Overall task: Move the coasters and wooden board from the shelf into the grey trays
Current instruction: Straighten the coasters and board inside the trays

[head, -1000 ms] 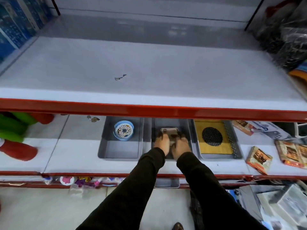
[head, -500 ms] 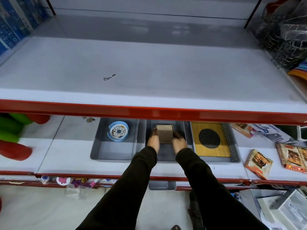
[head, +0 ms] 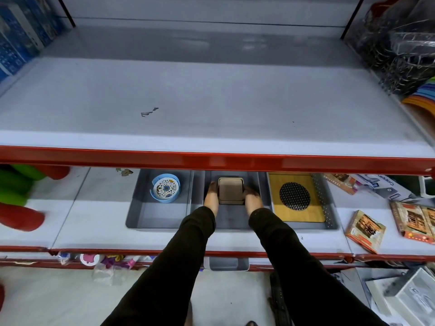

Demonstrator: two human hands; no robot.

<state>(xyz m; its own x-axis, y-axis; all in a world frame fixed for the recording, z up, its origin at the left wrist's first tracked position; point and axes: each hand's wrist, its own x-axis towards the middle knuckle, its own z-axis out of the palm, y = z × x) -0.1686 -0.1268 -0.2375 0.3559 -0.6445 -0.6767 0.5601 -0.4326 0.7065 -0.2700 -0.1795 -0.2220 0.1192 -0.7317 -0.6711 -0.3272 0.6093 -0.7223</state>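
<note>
The square coaster stack (head: pixel 230 190) sits in the middle grey tray (head: pixel 231 218), clasped between the left hand (head: pixel 211 197) and right hand (head: pixel 252 199), equally near.

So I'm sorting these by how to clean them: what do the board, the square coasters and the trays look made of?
Board: likely bamboo or wood, from its yellow striped grain; its dark round inset looks like perforated metal or plastic. Square coasters: matte beige, perhaps cork or plastic; unclear. Trays: smooth grey moulded plastic, probably.
</note>
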